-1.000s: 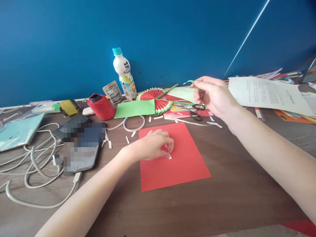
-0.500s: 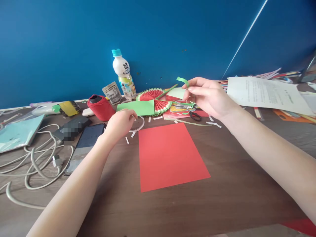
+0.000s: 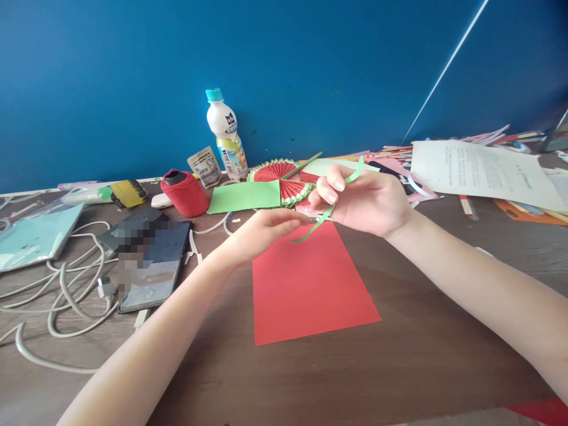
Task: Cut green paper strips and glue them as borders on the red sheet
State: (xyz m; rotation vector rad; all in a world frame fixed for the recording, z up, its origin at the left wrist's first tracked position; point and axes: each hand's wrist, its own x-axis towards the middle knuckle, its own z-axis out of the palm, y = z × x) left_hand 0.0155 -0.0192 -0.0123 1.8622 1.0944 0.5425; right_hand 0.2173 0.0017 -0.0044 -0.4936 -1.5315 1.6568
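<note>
My right hand (image 3: 361,198) is closed on a thin green paper strip (image 3: 316,225) and holds it above the far edge of a red paper sheet (image 3: 310,290) lying on the brown table. The strip runs from above my fingers down to the left. My left hand (image 3: 266,228) hovers just left of the strip's lower end, fingers stretched out toward it, holding nothing that I can see. Behind the hands lie a green paper rectangle (image 3: 244,196) and a red-and-green pleated paper fan (image 3: 284,177).
A phone (image 3: 153,266), white cables (image 3: 66,284) and a red pouch (image 3: 184,192) lie at the left. A drink bottle (image 3: 226,139) stands against the blue wall. Printed sheets (image 3: 483,171) and coloured paper are piled at the back right. White paper scraps dot the table.
My right hand has drawn the green strip back from the pile toward the red sheet. My left hand left the red sheet, swung left, then came back to meet the strip.
</note>
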